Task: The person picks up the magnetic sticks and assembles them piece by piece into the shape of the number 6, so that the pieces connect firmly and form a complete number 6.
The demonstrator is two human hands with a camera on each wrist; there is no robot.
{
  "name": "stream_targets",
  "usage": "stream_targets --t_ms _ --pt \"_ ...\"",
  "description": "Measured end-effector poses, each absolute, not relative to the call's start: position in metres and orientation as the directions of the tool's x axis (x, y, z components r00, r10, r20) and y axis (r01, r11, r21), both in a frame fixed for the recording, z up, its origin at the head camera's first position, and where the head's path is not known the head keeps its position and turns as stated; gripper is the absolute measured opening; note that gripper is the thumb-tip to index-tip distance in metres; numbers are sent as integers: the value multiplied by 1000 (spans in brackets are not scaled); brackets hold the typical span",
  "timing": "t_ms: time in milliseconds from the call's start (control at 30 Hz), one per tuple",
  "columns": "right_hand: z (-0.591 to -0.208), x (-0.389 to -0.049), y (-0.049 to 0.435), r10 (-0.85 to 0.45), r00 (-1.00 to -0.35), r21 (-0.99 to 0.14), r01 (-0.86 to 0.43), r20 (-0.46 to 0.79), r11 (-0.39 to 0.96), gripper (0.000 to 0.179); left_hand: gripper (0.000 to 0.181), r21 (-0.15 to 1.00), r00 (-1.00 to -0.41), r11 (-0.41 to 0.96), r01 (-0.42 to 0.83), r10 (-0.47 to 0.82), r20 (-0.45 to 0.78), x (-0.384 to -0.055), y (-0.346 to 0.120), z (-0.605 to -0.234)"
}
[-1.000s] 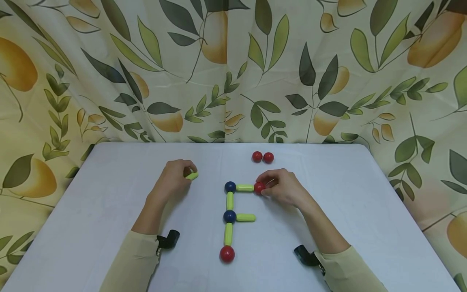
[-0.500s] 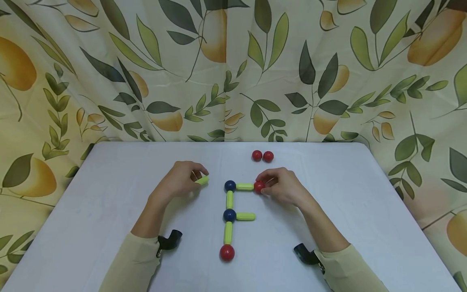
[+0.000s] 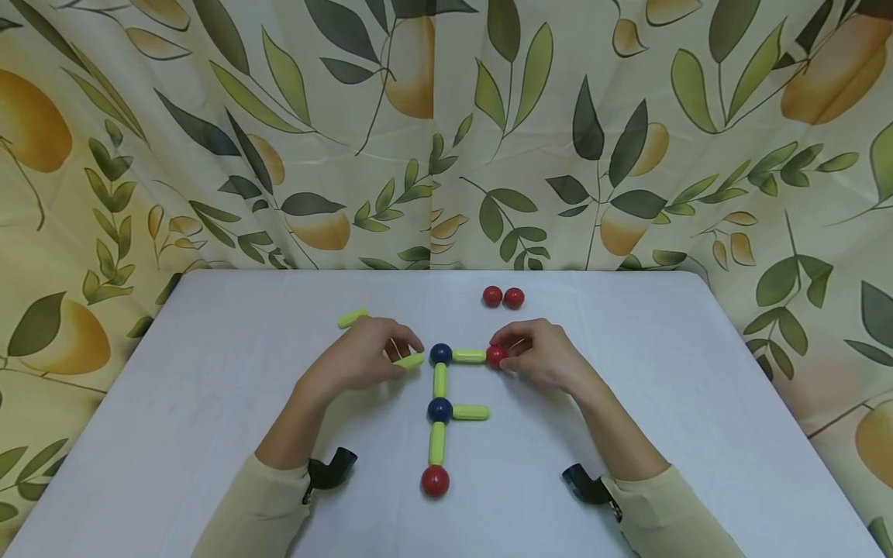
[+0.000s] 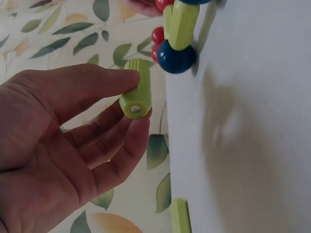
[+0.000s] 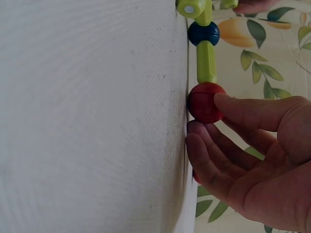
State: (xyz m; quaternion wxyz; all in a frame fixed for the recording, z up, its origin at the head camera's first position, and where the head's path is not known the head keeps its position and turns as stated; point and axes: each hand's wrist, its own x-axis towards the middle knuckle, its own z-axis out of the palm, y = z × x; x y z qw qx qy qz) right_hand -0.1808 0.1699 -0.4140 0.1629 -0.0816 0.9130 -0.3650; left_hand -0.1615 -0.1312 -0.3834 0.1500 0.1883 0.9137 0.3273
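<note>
1. The head camera looked forward and down across the white table, far enough back to frame the left hand, the right hand and the patterned curtain beyond.
2. The left wrist camera, close to the left hand, looked past it; its picture lay sideways, table at right, curtain at left.
3. The right wrist camera, similarly close, looked past the right hand, also sideways, table at left, curtain at right.
4. Head and left wrist views shared the held green stick; head and right wrist views, the held red ball.
5. Both wrist views shared the corner blue ball, each catching the opposite hand at its top edge.
</note>
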Motion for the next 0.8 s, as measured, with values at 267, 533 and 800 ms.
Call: stream_targets --t_ms 267,533,800 --pt "-415 -182 170 -278 -932 -697 -39 -234 716 31 32 681 -847 685 258 499 -181 -153 -118 -381" --pt "-415 -182 172 -290 -932 -703 -55 -219 709 31 28 714 -783 647 269 578 -229 -146 -102 -384" --pt "-415 -181 172 -293 -932 -706 -62 -211 706 29 28 746 -722 599 289 649 -241 -137 -85 -388"
